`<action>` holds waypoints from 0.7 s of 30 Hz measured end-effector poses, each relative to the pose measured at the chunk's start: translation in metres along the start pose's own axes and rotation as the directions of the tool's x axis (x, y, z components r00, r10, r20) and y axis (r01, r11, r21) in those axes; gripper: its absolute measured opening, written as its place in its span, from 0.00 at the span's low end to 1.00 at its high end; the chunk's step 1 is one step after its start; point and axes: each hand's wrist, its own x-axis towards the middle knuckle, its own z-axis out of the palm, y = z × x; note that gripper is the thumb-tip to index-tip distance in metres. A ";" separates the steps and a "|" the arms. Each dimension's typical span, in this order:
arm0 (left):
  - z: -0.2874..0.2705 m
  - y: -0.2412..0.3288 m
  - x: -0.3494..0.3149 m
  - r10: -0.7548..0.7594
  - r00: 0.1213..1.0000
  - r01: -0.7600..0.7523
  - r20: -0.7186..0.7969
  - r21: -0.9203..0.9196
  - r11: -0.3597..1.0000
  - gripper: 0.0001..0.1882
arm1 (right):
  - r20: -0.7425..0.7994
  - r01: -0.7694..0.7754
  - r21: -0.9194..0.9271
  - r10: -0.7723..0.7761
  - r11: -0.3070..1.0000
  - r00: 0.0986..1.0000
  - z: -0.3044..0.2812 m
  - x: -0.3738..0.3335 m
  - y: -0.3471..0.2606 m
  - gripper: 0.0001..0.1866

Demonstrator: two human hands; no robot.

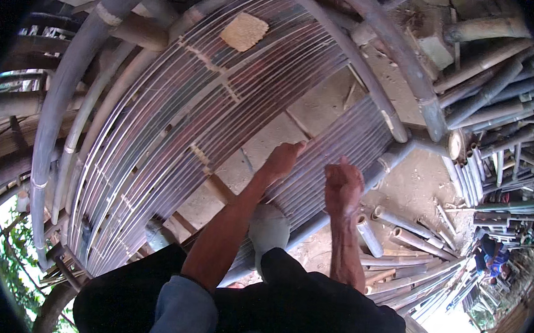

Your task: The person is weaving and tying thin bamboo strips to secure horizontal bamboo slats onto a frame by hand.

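Observation:
My left hand (284, 159) is closed, its fingers curled, above the inner edge of a narrow panel of bamboo slats (349, 135). To its right, my right hand (343, 185) is curled shut over the same panel, near the thick bamboo pole along its outer side. What either hand holds, if anything, is too small or hidden to make out. A wider section of thin bamboo slats (157, 140) spreads to the left, with a gap between the two sections. Just below my hands is a pale rounded thing (269, 228) whose kind I cannot tell.
Thick bamboo poles (57, 115) frame the slats at left and top. A tan, square-like piece (244, 32) lies on the far slats. Cut bamboo lengths (422, 242) are scattered on the ground at right, with stacked bamboo (501, 90) behind. A person (494, 260) is far right.

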 end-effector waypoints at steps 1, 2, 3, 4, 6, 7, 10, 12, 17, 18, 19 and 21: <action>0.000 0.001 -0.009 0.138 0.977 -0.147 -0.160 -0.043 0.988 0.17 | 0.032 -0.184 0.345 0.184 0.920 0.982 -0.002 0.004 -0.011 0.19; 0.001 0.002 -0.020 0.256 0.909 -0.289 -0.328 -0.055 0.956 0.14 | 0.131 -0.348 0.631 0.347 0.693 0.929 -0.001 0.008 -0.020 0.19; -0.005 0.023 -0.025 0.078 0.968 -0.102 -0.238 -0.090 0.991 0.17 | -0.104 -0.397 0.516 0.515 0.759 0.851 0.002 0.013 -0.032 0.21; -0.007 0.052 -0.021 -0.093 0.985 0.078 -0.146 -0.107 0.991 0.21 | 0.045 -0.322 0.652 0.390 0.686 0.920 -0.049 0.025 -0.006 0.21; -0.015 0.060 -0.035 0.004 0.868 -0.016 -0.497 -0.019 1.000 0.12 | 0.200 -0.322 0.683 0.257 0.655 0.946 -0.078 0.024 0.002 0.21; -0.030 0.046 -0.031 -0.044 0.933 0.096 -0.358 0.127 0.987 0.15 | 0.173 -0.328 0.629 0.284 0.705 0.943 -0.065 0.022 -0.002 0.21; -0.049 0.020 -0.042 0.172 0.812 0.085 -0.558 0.404 0.911 0.10 | 0.138 -0.312 0.331 0.281 0.891 0.950 -0.051 0.024 0.002 0.21; -0.055 0.043 -0.034 0.155 0.813 -0.027 -0.562 0.230 0.973 0.12 | 0.107 -0.168 0.056 0.161 0.984 0.981 -0.062 0.038 -0.002 0.21; -0.060 0.019 -0.072 0.251 0.803 0.217 -0.541 0.658 0.721 0.15 | 0.396 0.174 -0.340 -0.027 0.924 0.918 -0.024 0.042 0.013 0.21; -0.056 0.010 -0.068 0.203 0.834 0.218 -0.514 0.643 0.734 0.15 | 0.443 0.252 -0.379 -0.065 0.890 0.894 -0.019 0.045 0.012 0.21; -0.058 0.012 -0.068 0.200 0.817 0.237 -0.541 0.631 0.738 0.15 | 0.480 0.323 -0.406 -0.101 0.855 0.871 -0.017 0.052 0.008 0.21; -0.066 0.019 -0.067 0.222 0.774 0.235 -0.593 0.595 0.769 0.14 | 0.544 0.438 -0.443 -0.154 0.782 0.825 -0.010 0.061 0.002 0.22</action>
